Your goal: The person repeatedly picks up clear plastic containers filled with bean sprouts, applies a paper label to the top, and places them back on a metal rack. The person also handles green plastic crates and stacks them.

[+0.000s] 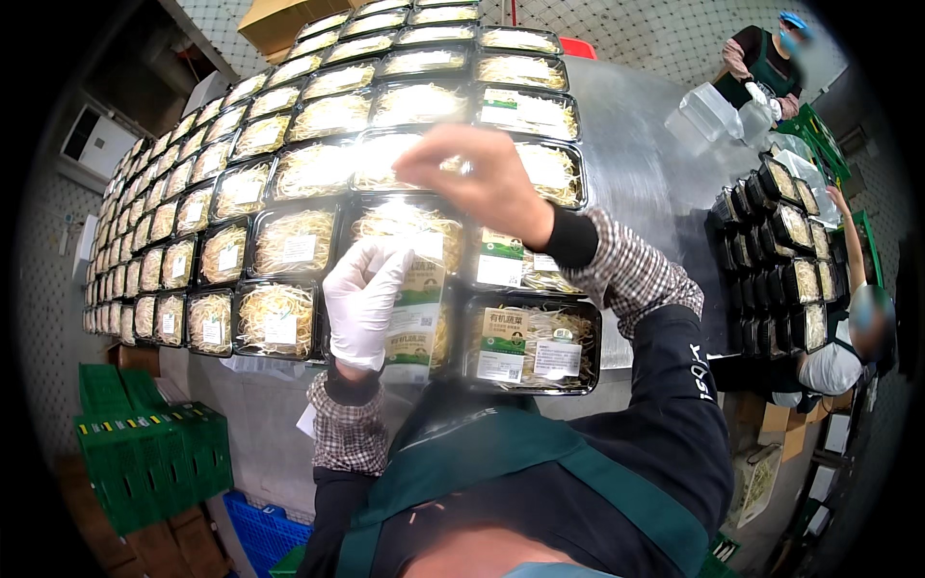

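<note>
My left hand (367, 302), in a white glove, grips a strip of printed green-and-white labels (418, 314) near its upper end; the strip hangs over a tray of bean sprouts. Bare and motion-blurred, my right hand (480, 177) is raised over the film-wrapped sprout trays; whether its fingers hold anything cannot be told. Right of the strip, a black tray of bean sprouts (531, 345) bears a green-and-white label and a smaller white one. Another tray with a green label (500, 264) lies behind it. Many trays to the left, such as a tray (276, 319), show only a small white label.
Rows of trays cover the left of the metal table (621, 137). Stacked black trays (795, 238) stand at the right, near a person (831, 361); another person (769, 72) handles clear bags behind. Green crates (155, 455) and a blue crate (264, 535) stand below left.
</note>
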Available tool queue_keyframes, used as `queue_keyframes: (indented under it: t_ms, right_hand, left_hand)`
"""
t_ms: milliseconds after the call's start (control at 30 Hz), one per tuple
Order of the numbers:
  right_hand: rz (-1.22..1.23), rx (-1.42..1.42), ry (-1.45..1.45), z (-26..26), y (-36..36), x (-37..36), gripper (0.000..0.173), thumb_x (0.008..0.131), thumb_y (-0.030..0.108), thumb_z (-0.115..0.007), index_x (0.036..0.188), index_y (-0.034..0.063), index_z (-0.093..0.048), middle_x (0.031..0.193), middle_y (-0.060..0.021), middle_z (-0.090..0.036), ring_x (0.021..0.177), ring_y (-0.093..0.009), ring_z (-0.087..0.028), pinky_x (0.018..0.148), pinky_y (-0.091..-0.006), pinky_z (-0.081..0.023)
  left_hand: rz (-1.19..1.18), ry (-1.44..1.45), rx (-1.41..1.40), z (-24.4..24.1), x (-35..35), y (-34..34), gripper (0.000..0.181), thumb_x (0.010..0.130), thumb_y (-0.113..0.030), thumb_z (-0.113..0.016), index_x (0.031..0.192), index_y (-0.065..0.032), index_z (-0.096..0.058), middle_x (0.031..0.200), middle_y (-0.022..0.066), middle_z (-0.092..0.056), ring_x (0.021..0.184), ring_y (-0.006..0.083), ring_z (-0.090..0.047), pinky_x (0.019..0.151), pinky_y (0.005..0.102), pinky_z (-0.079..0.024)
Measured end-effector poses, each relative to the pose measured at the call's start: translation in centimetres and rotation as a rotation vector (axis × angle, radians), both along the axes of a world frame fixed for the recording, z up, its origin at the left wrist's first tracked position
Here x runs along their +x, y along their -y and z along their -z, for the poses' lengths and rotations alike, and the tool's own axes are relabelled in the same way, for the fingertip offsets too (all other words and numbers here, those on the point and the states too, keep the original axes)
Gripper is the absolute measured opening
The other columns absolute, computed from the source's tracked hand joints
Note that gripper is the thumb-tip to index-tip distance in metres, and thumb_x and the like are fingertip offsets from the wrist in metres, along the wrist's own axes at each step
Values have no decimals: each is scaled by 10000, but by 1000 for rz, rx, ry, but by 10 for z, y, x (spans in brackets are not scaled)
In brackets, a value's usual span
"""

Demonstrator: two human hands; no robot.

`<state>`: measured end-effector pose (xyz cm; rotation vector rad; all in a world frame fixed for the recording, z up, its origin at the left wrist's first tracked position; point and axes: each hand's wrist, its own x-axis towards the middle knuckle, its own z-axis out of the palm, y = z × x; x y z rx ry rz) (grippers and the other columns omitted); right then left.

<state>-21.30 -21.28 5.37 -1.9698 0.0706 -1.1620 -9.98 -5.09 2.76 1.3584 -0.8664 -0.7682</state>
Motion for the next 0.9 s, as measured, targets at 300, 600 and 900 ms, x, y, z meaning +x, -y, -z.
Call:
queue_keyframes:
  t_ms: [300, 600, 900]
  right_hand:
    - [-316, 377, -473, 10, -14, 4, 191, 846, 153, -693, 981, 18, -696, 842, -62, -703, 757, -90, -631, 677, -243, -509]
    - [380, -219, 85, -3, 113, 0, 125, 841, 80, -643, 947, 17, -655, 867, -78, -686, 760, -124, -636, 669, -235, -492]
    - [755, -320, -772, 99, 368, 13, 481, 823, 401, -694, 1073, 16, -547, 956, -156, -622, 883, -268, -611, 754, -352, -488]
  left_hand:
    - [-261, 359, -151, 6, 12, 5, 79, 906, -61, -605, 921, -3, -656, 829, 12, -640, 745, 64, -558, 675, 206, -449]
    - [126, -158, 359, -19, 14, 3, 238, 835, -82, -682, 1040, 36, -646, 837, 58, -682, 731, 81, -624, 614, 205, -489]
    - [186, -100, 280, -33, 17, -47, 254, 806, 11, -667, 1048, 79, -631, 927, 153, -686, 778, 181, -675, 662, 281, -565]
